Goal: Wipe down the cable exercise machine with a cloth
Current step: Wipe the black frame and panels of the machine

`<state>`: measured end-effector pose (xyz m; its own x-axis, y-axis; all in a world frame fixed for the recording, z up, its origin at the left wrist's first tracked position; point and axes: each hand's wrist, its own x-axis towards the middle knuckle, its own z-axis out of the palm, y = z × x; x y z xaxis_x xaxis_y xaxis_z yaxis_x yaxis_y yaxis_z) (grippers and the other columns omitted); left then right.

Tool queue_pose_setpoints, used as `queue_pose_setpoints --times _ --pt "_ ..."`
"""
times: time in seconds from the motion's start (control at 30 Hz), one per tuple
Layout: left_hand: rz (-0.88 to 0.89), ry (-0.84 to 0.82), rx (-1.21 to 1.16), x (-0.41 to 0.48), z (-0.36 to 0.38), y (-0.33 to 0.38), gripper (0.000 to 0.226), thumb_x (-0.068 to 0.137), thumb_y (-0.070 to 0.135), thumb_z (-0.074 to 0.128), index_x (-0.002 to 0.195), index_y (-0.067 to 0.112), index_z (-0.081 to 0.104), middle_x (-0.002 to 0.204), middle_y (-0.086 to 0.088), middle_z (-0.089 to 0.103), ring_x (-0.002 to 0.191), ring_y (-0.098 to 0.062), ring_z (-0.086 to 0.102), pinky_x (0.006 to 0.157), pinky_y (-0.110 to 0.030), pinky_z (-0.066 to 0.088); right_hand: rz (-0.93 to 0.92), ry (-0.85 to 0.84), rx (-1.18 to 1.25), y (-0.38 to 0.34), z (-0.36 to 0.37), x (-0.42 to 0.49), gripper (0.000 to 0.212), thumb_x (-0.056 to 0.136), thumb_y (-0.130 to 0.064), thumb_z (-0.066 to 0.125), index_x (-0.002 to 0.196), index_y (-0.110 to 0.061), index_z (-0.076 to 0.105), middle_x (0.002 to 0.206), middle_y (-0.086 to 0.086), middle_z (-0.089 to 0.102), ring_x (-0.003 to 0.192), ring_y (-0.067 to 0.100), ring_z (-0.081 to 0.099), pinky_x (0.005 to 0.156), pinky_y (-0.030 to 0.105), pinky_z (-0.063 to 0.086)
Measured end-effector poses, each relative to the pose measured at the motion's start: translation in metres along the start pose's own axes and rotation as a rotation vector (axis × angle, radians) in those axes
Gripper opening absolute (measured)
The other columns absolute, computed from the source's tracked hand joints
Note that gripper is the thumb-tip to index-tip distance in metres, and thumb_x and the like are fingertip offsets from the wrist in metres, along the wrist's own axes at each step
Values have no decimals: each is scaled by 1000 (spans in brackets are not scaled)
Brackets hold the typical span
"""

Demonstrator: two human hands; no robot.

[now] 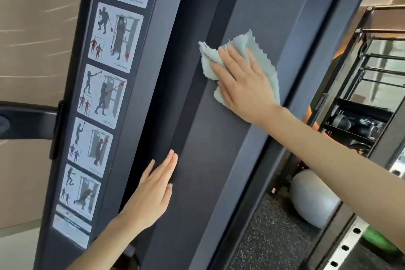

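Observation:
The cable exercise machine's dark grey upright panel (206,149) fills the middle of the view, tilted to the right. A pale green cloth (260,61) lies flat against the panel's upper part. My right hand (245,87) presses on the cloth with straight, spread fingers. Lower down, my left hand (153,193) rests flat on the panel's left ridge, fingers straight and together, holding nothing.
A strip of exercise instruction stickers (103,94) runs down the machine's left face. A black arm (26,121) juts out at the left. To the right stand a black storage rack (361,94), a grey exercise ball (311,199) and a perforated metal upright (350,245) on speckled flooring.

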<state>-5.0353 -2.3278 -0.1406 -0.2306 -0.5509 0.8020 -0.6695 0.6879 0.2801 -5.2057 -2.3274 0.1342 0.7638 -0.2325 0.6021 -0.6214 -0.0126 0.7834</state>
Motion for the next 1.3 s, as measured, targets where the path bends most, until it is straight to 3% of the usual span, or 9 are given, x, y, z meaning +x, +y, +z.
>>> queue_pose_setpoints --times 0.13,0.23,0.5,0.7,0.8,0.93,1.03,1.13,1.3 --pt "20 71 14 -4 14 -2 56 99 29 32 150 6 31 154 -2 30 144 9 -6 116 -18 -3 -46 -67 6 -65 10 -55 43 91 -16 52 133 -4 52 145 19 44 137 35 38 115 50 24" --pt "-5 61 88 -5 23 -7 60 101 37 21 154 9 24 158 -2 26 144 -2 22 119 -30 4 -106 -120 21 -91 13 -85 41 90 -15 48 130 -7 56 145 16 45 137 32 39 117 47 22" --pt "12 74 155 -6 18 15 65 105 43 10 148 3 36 154 -9 33 139 -10 26 117 -30 3 126 82 62 -47 7 -50 31 87 -5 55 116 -2 64 133 19 56 128 35 49 113 49 27" --pt "88 99 221 28 -7 33 61 101 39 26 149 2 32 154 -11 35 141 -19 32 118 -39 13 -251 -144 132 -49 3 -71 42 86 -16 55 126 -1 58 139 23 49 133 38 42 113 49 25" --pt "119 115 257 62 -38 44 61 99 37 29 149 1 30 154 -12 35 141 -20 31 117 -42 17 -308 -177 147 -22 -3 -67 40 90 -18 46 125 -3 59 141 22 48 134 37 42 113 50 28" --pt "128 85 270 102 -69 61 61 100 38 28 150 3 30 157 -10 30 143 -19 29 117 -41 15 -138 -122 116 59 -19 -24 48 77 -1 63 125 2 59 137 27 49 128 44 46 105 58 35" --pt "160 66 294 134 -86 83 61 100 37 28 151 4 31 157 -9 30 144 -21 31 118 -41 15 -50 -93 174 124 -34 11 55 71 13 59 126 7 53 136 30 48 127 48 44 102 65 36" --pt "183 74 296 168 -102 112 60 99 35 29 150 3 32 157 -10 30 144 -22 31 118 -42 15 109 3 264 177 -52 27 35 95 1 48 128 10 50 137 33 44 129 47 39 108 60 31" --pt "268 40 389 199 -108 136 58 98 29 30 149 2 33 157 -13 31 142 -25 33 117 -48 20 257 81 267 241 -61 25 39 94 2 55 131 9 46 136 35 42 129 44 36 112 53 28"
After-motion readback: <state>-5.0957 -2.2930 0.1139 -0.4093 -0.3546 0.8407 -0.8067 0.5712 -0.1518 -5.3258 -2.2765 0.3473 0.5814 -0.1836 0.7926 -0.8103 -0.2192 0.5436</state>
